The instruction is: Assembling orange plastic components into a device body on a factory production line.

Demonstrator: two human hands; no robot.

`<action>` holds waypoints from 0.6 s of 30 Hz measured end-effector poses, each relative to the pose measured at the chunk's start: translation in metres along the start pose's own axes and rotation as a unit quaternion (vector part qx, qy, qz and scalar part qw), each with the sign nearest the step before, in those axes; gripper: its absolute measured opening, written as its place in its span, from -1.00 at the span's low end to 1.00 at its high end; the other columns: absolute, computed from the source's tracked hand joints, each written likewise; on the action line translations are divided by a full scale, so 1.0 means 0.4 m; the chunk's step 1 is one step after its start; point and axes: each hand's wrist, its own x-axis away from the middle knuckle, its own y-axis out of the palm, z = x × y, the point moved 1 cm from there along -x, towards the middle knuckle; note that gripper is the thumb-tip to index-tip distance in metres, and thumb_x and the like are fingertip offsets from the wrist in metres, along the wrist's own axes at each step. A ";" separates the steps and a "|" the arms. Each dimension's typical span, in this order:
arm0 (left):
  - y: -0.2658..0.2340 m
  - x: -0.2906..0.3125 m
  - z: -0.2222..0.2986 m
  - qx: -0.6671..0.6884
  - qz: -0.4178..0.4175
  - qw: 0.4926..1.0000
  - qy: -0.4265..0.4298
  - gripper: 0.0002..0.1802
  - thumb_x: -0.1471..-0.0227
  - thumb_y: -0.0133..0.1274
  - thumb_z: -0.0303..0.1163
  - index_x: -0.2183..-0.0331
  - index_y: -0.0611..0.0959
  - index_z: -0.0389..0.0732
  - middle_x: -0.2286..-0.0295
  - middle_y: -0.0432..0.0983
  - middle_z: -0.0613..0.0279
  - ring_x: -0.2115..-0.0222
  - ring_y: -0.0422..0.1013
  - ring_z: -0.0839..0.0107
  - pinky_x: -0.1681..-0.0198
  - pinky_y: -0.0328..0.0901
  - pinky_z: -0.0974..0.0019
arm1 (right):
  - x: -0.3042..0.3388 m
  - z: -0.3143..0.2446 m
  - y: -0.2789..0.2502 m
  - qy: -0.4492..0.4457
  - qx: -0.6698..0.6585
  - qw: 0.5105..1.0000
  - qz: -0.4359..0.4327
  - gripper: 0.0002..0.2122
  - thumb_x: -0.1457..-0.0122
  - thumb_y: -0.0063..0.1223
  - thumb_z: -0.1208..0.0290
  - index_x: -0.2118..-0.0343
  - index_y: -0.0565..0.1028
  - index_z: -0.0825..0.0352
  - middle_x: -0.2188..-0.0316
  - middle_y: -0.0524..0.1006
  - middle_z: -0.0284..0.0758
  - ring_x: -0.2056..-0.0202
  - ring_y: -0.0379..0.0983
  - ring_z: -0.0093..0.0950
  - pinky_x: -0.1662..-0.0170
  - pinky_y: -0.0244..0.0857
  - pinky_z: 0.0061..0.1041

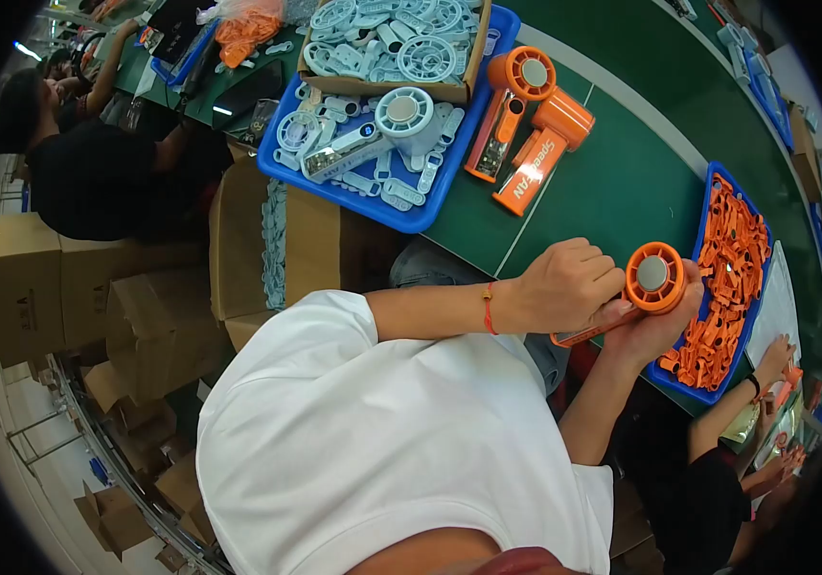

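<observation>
An orange handheld fan (pixel 650 272) with a grey round centre is held in front of me, its handle pointing left and down. My right hand (pixel 665 321) wraps it from the right and below. From the left, my left hand (pixel 572 285), with a red string at the wrist, is closed with curled fingers against the handle; its fingertips are partly hidden. Two more orange fans lie farther off on the green table: one whose handle shows its inner parts (pixel 497 134) and one with a closed handle (pixel 533 171).
A blue tray (pixel 418 218) holds light-blue parts, a light-blue fan (pixel 404 113) and a cardboard box (pixel 473 72) of parts. Right, another blue tray (pixel 708 393) holds small orange pieces. Co-workers sit left (pixel 95 163) and right (pixel 708 479). Cardboard boxes (pixel 23 287) stand left.
</observation>
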 end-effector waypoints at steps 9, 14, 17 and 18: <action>-0.013 -0.014 -0.034 -0.009 0.019 1.000 -0.012 -0.55 -0.02 -0.03 -0.05 0.66 0.36 -0.21 0.70 0.22 0.23 0.68 0.23 0.33 0.58 0.14 0.31 | -0.024 -0.002 0.030 -0.088 0.074 0.993 0.005 -0.65 -0.24 -0.30 0.12 0.21 0.32 0.37 0.37 0.43 -0.31 0.32 0.41 -0.53 0.24 0.34 -0.58; 0.000 -0.015 -0.026 0.019 0.045 0.998 -0.041 -0.48 -0.01 -0.06 0.04 0.65 0.35 -0.22 0.70 0.22 0.22 0.67 0.24 0.31 0.60 0.15 0.29 | -0.014 -0.007 0.031 -0.099 0.107 0.989 -0.007 -0.62 -0.23 -0.28 0.09 0.22 0.33 0.39 0.32 0.41 -0.28 0.31 0.41 -0.51 0.23 0.36 -0.56; 0.002 -0.006 -0.024 -0.039 -0.014 0.999 -0.033 -0.48 0.00 -0.05 0.06 0.66 0.35 -0.20 0.72 0.22 0.23 0.71 0.22 0.31 0.61 0.15 0.31 | -0.013 -0.006 0.049 -0.104 0.123 0.987 0.002 -0.60 -0.21 -0.28 0.07 0.24 0.33 0.40 0.33 0.41 -0.23 0.31 0.41 -0.47 0.27 0.35 -0.56; -0.001 -0.008 -0.026 -0.030 0.001 0.999 -0.021 -0.49 0.00 -0.03 0.04 0.67 0.35 -0.20 0.73 0.22 0.23 0.72 0.21 0.32 0.61 0.14 0.32 | -0.010 -0.005 0.054 -0.104 0.123 0.987 0.005 -0.60 -0.21 -0.28 0.07 0.24 0.33 0.40 0.33 0.41 -0.23 0.31 0.41 -0.47 0.27 0.35 -0.56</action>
